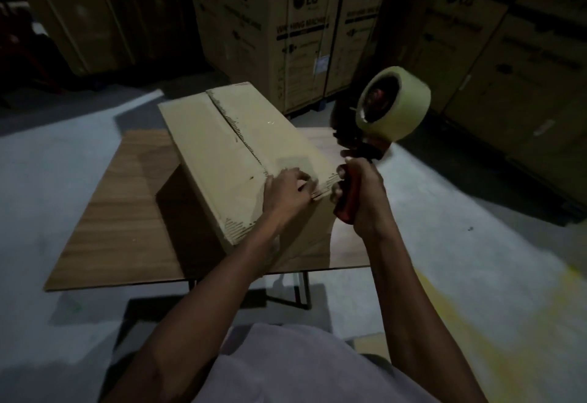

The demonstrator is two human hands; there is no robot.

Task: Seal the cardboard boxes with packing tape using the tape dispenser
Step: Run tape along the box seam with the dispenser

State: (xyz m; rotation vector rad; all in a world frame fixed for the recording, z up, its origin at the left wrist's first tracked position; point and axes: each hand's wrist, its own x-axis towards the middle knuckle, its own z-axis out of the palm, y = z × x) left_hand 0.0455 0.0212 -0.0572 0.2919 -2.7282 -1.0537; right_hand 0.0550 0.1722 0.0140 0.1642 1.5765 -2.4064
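A closed brown cardboard box [222,148] stands on a low wooden table [120,218], its two top flaps meeting in a seam that runs away from me. My left hand [287,188] rests on the near end of the box top, fingers pressing by the seam's near corner. My right hand [362,193] grips the red handle of a tape dispenser [352,161], held upright just right of the box's near corner. Its roll of pale clear tape [394,104] sits above and beyond my hand, off the box.
Tall printed cartons [305,21] stand stacked behind the table, with more cartons [521,69] along the right. The floor [460,244] is pale concrete with a yellow smear at the lower right. The table's thin metal legs [301,291] show below its near edge.
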